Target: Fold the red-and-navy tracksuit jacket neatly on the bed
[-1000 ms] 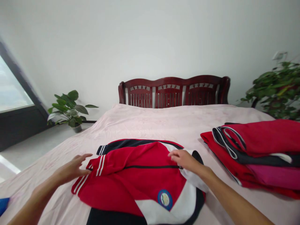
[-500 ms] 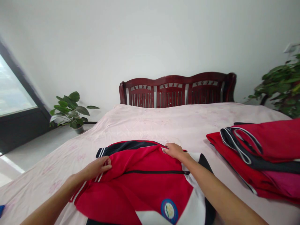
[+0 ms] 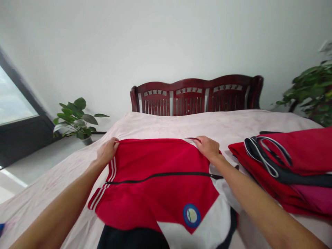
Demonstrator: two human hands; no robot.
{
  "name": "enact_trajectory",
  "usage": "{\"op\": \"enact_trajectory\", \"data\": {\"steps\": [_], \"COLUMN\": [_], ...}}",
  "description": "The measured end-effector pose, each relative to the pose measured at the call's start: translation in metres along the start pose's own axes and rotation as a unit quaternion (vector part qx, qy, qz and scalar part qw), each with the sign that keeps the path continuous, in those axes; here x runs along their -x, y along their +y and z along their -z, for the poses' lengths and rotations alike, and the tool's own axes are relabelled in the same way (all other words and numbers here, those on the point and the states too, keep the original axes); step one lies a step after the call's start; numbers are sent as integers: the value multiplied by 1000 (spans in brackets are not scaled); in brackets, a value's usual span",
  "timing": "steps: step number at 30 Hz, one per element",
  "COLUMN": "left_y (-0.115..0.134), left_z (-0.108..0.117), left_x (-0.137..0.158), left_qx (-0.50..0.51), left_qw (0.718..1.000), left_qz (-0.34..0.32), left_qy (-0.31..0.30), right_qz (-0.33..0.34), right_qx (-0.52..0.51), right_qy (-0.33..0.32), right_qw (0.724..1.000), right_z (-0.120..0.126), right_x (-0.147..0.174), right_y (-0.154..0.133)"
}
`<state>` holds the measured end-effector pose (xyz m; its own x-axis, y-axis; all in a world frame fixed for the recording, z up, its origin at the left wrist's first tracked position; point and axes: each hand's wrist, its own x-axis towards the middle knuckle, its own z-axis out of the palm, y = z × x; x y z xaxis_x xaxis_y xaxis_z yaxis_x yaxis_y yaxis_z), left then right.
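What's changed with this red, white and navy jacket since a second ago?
The left hand and right hand moved forward and now grip the far edge of the red, white and navy jacket, pulling its front flatter; its far navy sleeve no longer shows. The folded red-and-navy clothes stay put.
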<state>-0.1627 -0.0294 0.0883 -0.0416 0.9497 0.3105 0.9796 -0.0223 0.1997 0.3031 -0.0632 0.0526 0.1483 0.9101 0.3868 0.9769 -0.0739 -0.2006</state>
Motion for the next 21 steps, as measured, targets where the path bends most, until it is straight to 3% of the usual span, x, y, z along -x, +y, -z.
{"op": "enact_trajectory", "data": {"steps": [3,5,7,9,11,15,18,21], "left_y": [28,37,33,16,-6,-41,-40,-18], "left_z": [-5,-17,-31,-43,-50,-56,-59,-65], "left_x": [-9,8,40,77,115,182,222,247], "left_qx": [8,25,42,60,93,156,203,230], "left_qw": [999,998,993,991,991,987,977,967], "left_qz": [-8,-53,-99,-97,-63,-7,49,77], "left_qy": [42,18,-38,-75,-75,-32,-31,-73], "right_qz": [-71,-59,-4,54,91,196,285,343], "right_qx": [66,57,-13,-111,-188,-261,-276,-255], "right_qy": [11,2,-16,-27,-19,-87,-153,-205], "right_qw": [995,997,1000,992,978,941,905,881], "right_z": [5,3,1,1,7,25,24,12], "right_x": [-8,7,42,90,145,241,286,307], "right_y": [13,18,17,9,-6,-44,-69,-89]}}
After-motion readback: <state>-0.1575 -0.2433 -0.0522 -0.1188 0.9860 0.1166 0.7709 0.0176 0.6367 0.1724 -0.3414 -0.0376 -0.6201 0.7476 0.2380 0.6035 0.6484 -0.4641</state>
